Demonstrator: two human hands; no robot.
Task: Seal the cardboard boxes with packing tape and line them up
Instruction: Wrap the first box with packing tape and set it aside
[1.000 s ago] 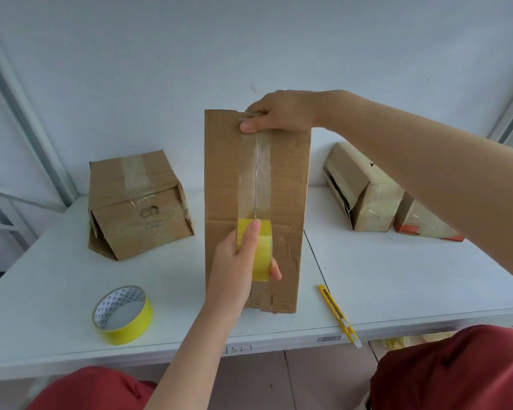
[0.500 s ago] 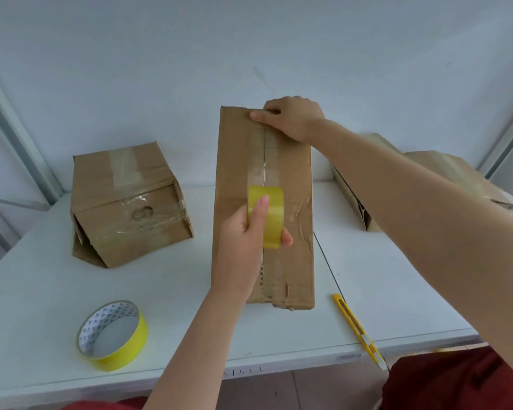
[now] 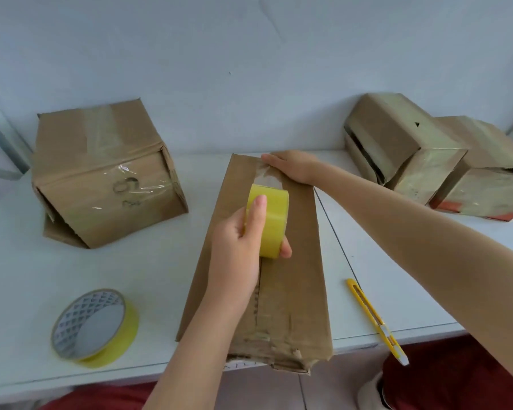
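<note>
On the counter (image 3: 160, 276), the left hand (image 3: 240, 250) grips the yellow tape roll (image 3: 271, 223) over the seam of the middle box (image 3: 296, 276); it should pull straight toward the near edge, keeping the strip taut and centred, while the right hand (image 3: 292, 168), fingers flat, pins the tape end (image 3: 268, 180) at the far edge
</note>
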